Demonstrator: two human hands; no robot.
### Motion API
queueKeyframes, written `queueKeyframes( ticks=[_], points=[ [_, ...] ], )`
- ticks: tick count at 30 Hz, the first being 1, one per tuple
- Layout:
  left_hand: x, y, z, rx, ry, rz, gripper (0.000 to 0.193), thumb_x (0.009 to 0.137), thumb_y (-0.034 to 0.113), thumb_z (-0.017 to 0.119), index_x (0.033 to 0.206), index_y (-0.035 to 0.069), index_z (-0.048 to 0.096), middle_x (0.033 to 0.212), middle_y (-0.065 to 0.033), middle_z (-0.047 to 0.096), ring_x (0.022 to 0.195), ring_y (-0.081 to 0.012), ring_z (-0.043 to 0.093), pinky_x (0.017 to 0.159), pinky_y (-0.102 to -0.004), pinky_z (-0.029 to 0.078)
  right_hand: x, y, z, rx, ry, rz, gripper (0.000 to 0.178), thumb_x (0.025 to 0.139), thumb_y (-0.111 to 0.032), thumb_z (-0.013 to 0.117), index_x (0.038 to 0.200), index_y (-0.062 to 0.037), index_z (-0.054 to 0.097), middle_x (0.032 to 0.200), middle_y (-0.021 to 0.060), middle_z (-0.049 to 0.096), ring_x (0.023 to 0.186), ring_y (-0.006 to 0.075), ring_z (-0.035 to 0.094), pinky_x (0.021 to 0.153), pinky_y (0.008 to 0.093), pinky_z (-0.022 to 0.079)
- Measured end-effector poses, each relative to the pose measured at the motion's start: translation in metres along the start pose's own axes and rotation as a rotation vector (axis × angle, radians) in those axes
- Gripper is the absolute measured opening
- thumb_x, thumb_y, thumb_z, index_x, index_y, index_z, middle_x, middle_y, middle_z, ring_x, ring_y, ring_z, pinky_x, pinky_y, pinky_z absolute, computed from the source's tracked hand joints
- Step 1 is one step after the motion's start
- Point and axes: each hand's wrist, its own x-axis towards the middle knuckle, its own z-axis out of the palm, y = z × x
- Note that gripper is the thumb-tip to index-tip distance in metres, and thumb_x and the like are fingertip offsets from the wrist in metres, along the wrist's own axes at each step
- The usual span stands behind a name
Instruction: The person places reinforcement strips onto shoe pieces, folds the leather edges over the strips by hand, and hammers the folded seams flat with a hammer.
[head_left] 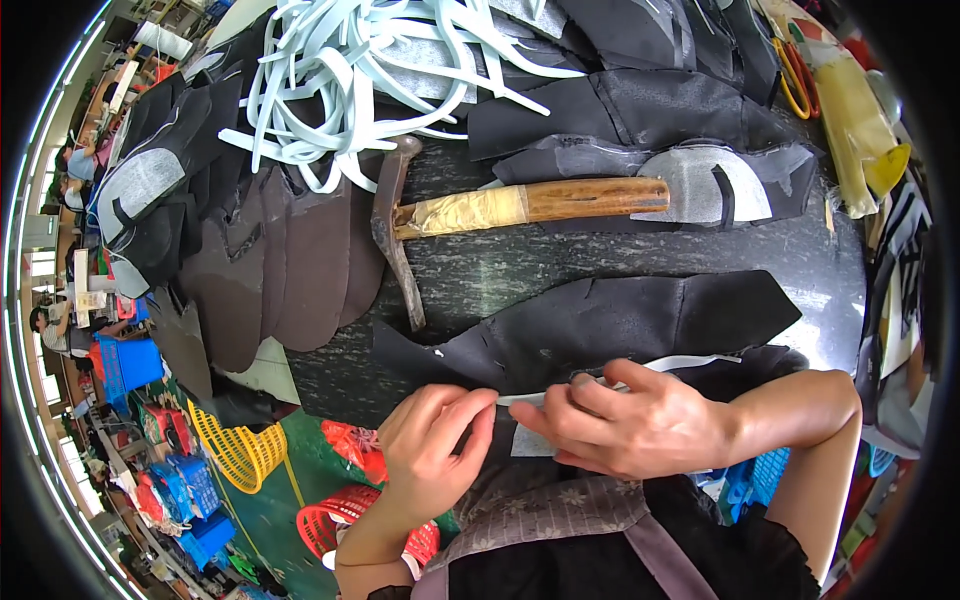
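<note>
A black leather-like piece [590, 325] lies at the near edge of the table, with a thin white strip [690, 362] running along its near side. My left hand [435, 440] pinches the strip's left end between thumb and forefinger. Close beside it, my right hand [630, 420] is closed with curled fingers over the same strip; the fingertips are partly hidden. A pale grey backing patch [530, 442] shows below my fingers. Beyond the piece lies a hammer [590, 200] with a tape-wrapped wooden handle, its metal head to the left, touched by neither hand.
A tangled heap of pale strips [350, 85] lies at the far side. Dark brown cut pieces [310, 260] are stacked at left, more black pieces [670, 110] at the back. Orange-handled scissors [793, 80] lie far right. Yellow [240, 445] and red baskets [325, 520] stand on the floor.
</note>
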Motion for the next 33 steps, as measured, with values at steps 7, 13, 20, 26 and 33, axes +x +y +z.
queueKeyframes(
  ticks=[7, 13, 20, 26, 33],
  points=[
    [0.007, -0.037, -0.017, 0.233, -0.096, 0.338, 0.021, 0.074, 0.019, 0.084, 0.094, 0.017, 0.076, 0.097, 0.0051, 0.062, 0.086, -0.0172, 0.055, 0.085, -0.0417, 0.036, 0.002, 0.001, -0.006, 0.137, -0.175, 0.066, 0.080, 0.081, -0.051, 0.072, 0.143, -0.0059, 0.051, 0.117, 0.0008, 0.053, 0.103, 0.0124, 0.052, 0.082, 0.0284, 0.044],
    [-0.028, 0.009, 0.017, 0.039, -0.157, 0.487, 0.053, 0.075, 0.023, 0.085, 0.121, 0.003, 0.067, 0.119, -0.0126, 0.064, 0.110, -0.0299, 0.065, 0.087, -0.0407, 0.055, -0.037, -0.010, 0.002, 0.192, 0.118, 0.089, 0.066, 0.073, -0.030, 0.074, 0.130, -0.0025, 0.057, 0.120, 0.0101, 0.059, 0.111, 0.0240, 0.063, 0.098, 0.0358, 0.052],
    [0.008, 0.030, 0.012, 0.464, -0.406, 0.833, 0.037, 0.081, 0.008, 0.059, 0.112, -0.010, 0.069, 0.123, -0.0214, 0.067, 0.122, -0.0322, 0.063, 0.109, -0.0426, 0.049, -0.048, -0.021, -0.008, 0.154, 0.103, 0.067, 0.037, 0.073, -0.021, 0.078, 0.095, 0.0069, 0.069, 0.111, 0.0178, 0.066, 0.114, 0.0352, 0.066, 0.101, 0.0431, 0.055],
    [0.018, 0.049, 0.001, 0.052, -0.559, 0.519, 0.048, 0.078, 0.016, 0.075, 0.116, -0.011, 0.065, 0.127, -0.0262, 0.061, 0.119, -0.0378, 0.063, 0.105, -0.0431, 0.051, -0.055, -0.028, -0.009, 0.018, 0.048, 0.141, 0.040, 0.083, -0.016, 0.069, 0.112, 0.0115, 0.068, 0.129, 0.0226, 0.063, 0.122, 0.0329, 0.062, 0.107, 0.0408, 0.050],
    [0.088, -0.007, -0.050, 0.868, -0.053, 0.497, 0.035, 0.086, 0.003, 0.065, 0.121, 0.002, 0.066, 0.122, -0.0150, 0.064, 0.112, -0.0325, 0.061, 0.098, -0.0448, 0.048, -0.065, -0.026, -0.004, -0.015, 0.081, 0.104, 0.038, 0.085, -0.013, 0.065, 0.114, 0.0129, 0.068, 0.133, 0.0232, 0.061, 0.123, 0.0314, 0.063, 0.107, 0.0395, 0.050]
  ],
)
